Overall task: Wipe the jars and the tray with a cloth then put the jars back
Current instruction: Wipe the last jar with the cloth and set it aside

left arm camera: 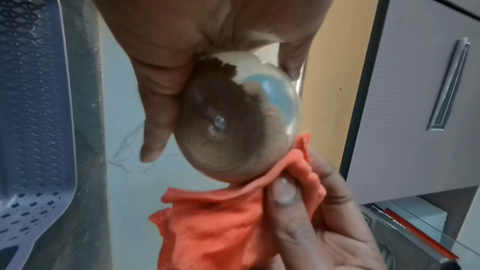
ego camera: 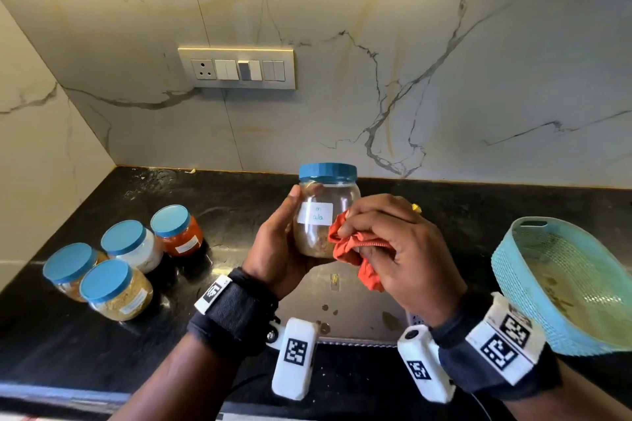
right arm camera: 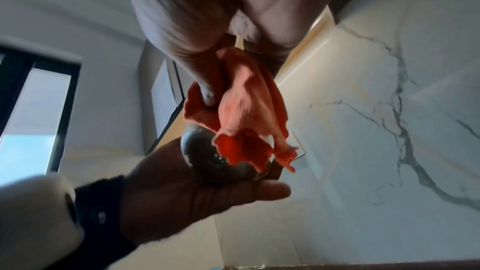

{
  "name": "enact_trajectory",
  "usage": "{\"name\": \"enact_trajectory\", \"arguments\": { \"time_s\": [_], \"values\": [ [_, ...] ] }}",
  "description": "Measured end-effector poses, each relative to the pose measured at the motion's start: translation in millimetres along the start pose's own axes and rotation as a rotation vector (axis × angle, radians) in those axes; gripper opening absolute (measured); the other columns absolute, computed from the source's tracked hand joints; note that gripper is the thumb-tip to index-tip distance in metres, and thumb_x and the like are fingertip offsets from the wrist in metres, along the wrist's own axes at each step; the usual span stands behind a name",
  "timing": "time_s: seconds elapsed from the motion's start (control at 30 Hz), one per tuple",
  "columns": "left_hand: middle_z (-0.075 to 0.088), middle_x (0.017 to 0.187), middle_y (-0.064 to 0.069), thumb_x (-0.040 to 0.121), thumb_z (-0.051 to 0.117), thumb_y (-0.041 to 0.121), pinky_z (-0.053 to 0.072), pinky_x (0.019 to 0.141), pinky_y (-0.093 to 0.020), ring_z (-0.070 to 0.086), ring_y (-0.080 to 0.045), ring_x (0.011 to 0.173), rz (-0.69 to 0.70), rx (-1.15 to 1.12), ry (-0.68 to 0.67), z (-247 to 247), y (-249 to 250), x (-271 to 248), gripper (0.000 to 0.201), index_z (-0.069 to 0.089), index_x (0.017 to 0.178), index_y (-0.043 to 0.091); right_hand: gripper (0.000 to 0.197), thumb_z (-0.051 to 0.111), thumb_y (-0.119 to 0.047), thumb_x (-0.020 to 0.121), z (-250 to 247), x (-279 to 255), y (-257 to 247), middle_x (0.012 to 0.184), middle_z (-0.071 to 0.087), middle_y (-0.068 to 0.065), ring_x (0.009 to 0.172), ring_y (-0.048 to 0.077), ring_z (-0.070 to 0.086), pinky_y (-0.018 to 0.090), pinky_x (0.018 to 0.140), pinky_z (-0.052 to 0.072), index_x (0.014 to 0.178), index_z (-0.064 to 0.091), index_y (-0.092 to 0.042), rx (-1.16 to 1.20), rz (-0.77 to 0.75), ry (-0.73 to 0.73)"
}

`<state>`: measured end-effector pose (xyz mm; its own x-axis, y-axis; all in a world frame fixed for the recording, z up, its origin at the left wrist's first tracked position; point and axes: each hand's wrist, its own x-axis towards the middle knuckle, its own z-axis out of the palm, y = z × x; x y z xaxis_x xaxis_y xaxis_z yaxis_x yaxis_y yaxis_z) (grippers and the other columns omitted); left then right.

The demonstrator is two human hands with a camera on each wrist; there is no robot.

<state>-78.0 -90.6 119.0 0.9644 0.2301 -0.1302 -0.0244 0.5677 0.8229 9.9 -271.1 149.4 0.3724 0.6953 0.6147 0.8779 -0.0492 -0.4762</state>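
Observation:
My left hand (ego camera: 282, 236) grips a clear jar (ego camera: 325, 215) with a blue lid and a white label, upright above the counter. My right hand (ego camera: 390, 239) holds a crumpled orange cloth (ego camera: 355, 249) against the jar's lower right side. The left wrist view shows the jar's base (left arm camera: 233, 130), brown powder inside, and the cloth (left arm camera: 221, 223) touching its lower edge. From the right wrist, the cloth (right arm camera: 246, 110) hangs over the jar (right arm camera: 202, 157). The light blue mesh tray (ego camera: 547, 243) stands tilted at the right. Several blue-lidded jars (ego camera: 133, 256) stand at the left.
The black countertop (ego camera: 239, 202) meets a marble wall with a switch panel (ego camera: 236, 68). A shiny, spotted metal surface (ego camera: 359, 301) lies under my hands. The left wrist view shows a grey drawer front with a handle (left arm camera: 449, 85).

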Motion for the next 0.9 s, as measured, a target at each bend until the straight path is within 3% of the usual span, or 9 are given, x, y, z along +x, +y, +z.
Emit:
{"name": "enact_trajectory", "arguments": {
  "time_s": [0.1,0.17,0.23,0.3,0.47,0.6,0.7,0.8,0.9],
  "values": [
    [0.064,0.132,-0.023,0.093,0.046,0.065,0.055,0.091,-0.049,0.064,-0.033,0.111,0.006,0.097,0.003,0.9,2.5,-0.2,0.069,0.059,0.140,0.016,0.019,0.059,-0.021,0.092,2.7,-4.3,-0.3,0.117,0.064,-0.008,0.108,0.008,0.059,0.034,0.089,0.055,0.101,0.075,-0.018,-0.100,-0.055,-0.015],
    [0.063,0.133,-0.022,0.084,0.063,0.068,0.055,0.091,-0.051,0.064,-0.036,0.114,0.063,0.197,-0.017,2.4,2.0,-0.1,0.076,0.056,0.140,0.016,0.018,0.060,-0.020,0.092,2.3,-6.2,-1.4,0.120,0.061,-0.004,0.110,0.009,0.058,0.029,0.091,0.055,0.103,0.075,-0.018,-0.127,-0.082,-0.012],
    [0.061,0.134,-0.023,0.071,0.085,0.056,0.054,0.094,-0.058,0.062,-0.042,0.120,0.113,0.233,-0.008,2.5,-0.9,0.6,0.092,0.048,0.143,0.013,0.016,0.068,-0.013,0.087,-0.7,-2.7,0.9,0.122,0.059,0.001,0.110,0.012,0.059,0.022,0.095,0.052,0.100,0.075,-0.016,-0.127,-0.057,0.012],
    [0.060,0.136,-0.024,0.065,0.093,0.046,0.051,0.097,-0.064,0.059,-0.045,0.125,0.122,0.194,-0.002,1.9,-3.7,1.9,0.100,0.045,0.145,0.011,0.021,0.074,-0.004,0.079,-4.6,7.3,6.9,0.116,0.062,0.004,0.108,0.014,0.061,0.019,0.097,0.050,0.097,0.076,-0.014,-0.090,0.007,0.053],
    [0.060,0.137,-0.022,0.065,0.092,0.047,0.054,0.095,-0.059,0.059,-0.043,0.126,0.161,0.150,0.038,3.3,-5.9,2.3,0.099,0.044,0.145,0.013,0.021,0.075,0.000,0.082,-2.6,21.2,10.4,0.108,0.067,0.001,0.108,0.010,0.064,0.024,0.095,0.054,0.100,0.075,-0.012,0.075,0.114,0.163],
    [0.058,0.138,-0.021,0.072,0.083,0.043,0.057,0.083,-0.050,0.063,-0.038,0.119,0.196,0.094,0.123,3.7,-0.1,1.0,0.083,0.046,0.143,0.022,0.019,0.068,-0.011,0.086,13.3,-3.8,-8.7,0.119,0.063,0.000,0.111,0.015,0.061,0.023,0.095,0.052,0.104,0.074,-0.015,-0.073,-0.010,0.081],
    [0.059,0.137,-0.020,0.073,0.076,0.042,0.057,0.083,-0.051,0.063,-0.040,0.120,0.191,0.111,0.140,3.2,4.8,1.8,0.078,0.046,0.142,0.022,0.020,0.066,-0.009,0.087,15.7,-9.9,-11.3,0.119,0.063,0.001,0.109,0.017,0.061,0.025,0.094,0.052,0.104,0.075,-0.014,-0.111,-0.074,0.054],
    [0.057,0.139,-0.019,0.076,0.076,0.040,0.056,0.087,-0.059,0.059,-0.042,0.126,0.199,0.129,0.108,6.0,3.6,2.7,0.077,0.045,0.143,0.020,0.021,0.071,-0.006,0.082,5.6,11.5,-2.9,0.114,0.066,0.003,0.107,0.016,0.064,0.027,0.092,0.055,0.101,0.075,-0.012,-0.076,-0.012,0.133],
    [0.063,0.134,-0.011,0.069,0.084,0.044,0.059,0.083,-0.055,0.064,-0.035,0.122,0.186,0.153,0.116,8.4,3.1,1.6,0.085,0.046,0.141,0.022,0.020,0.074,-0.002,0.082,-1.0,33.2,8.4,0.109,0.068,0.003,0.108,0.013,0.064,0.024,0.096,0.053,0.101,0.074,-0.011,0.044,0.094,0.199]
  ]
}}
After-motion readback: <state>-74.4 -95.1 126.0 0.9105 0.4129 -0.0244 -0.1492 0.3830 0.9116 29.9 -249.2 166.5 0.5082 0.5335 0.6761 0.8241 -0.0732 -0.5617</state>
